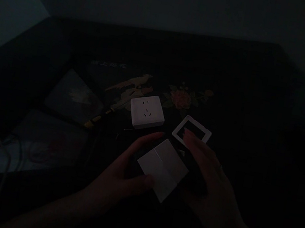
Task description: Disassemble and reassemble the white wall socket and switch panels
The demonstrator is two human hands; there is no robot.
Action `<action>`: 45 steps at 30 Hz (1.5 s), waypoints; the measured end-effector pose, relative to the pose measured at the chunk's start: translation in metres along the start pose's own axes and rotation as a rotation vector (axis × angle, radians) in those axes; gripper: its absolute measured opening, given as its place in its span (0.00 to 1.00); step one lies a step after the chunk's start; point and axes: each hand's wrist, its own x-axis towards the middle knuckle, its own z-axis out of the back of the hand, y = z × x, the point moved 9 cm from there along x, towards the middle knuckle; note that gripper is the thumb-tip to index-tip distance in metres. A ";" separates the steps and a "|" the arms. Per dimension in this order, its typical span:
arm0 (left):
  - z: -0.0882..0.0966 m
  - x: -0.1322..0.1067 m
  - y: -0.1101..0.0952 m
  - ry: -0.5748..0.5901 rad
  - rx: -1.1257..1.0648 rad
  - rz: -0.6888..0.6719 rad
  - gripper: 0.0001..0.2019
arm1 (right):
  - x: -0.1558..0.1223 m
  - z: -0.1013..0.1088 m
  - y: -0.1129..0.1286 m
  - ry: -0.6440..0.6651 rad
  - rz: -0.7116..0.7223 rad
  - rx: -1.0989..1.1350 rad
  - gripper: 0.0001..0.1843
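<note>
In the dim head view, my left hand (128, 175) grips a square white wall switch panel (165, 170), thumb on its face and fingers behind its far left edge. A thin line crosses part of that face. My right hand (209, 173) is open to the right of the panel, fingers stretched forward and apart from it. Its fingertips overlap the view of a white rectangular frame (179, 129) lying on the dark table. Beyond my left hand sits a white wall socket (147, 112) with its slots facing up.
A yellow and black screwdriver (96, 120) lies left of the socket. Small screws (117, 136) rest in front of it. A pale cable (7, 160) runs down the left side. The dark table (232, 88) bears a printed flower and bird.
</note>
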 end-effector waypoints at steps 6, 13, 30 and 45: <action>0.023 -0.002 0.007 -0.234 0.050 0.069 0.29 | -0.003 -0.012 0.001 0.173 -0.107 0.224 0.42; 0.023 0.000 0.004 -0.202 0.143 0.062 0.19 | -0.007 -0.009 -0.010 0.123 -0.276 0.507 0.33; 0.000 0.000 0.006 -0.016 0.360 -0.054 0.30 | -0.001 0.001 -0.019 -0.046 -0.408 0.392 0.18; 0.076 -0.014 -0.064 -0.434 0.589 -0.197 0.35 | 0.006 0.024 -0.052 -0.093 -0.388 0.310 0.12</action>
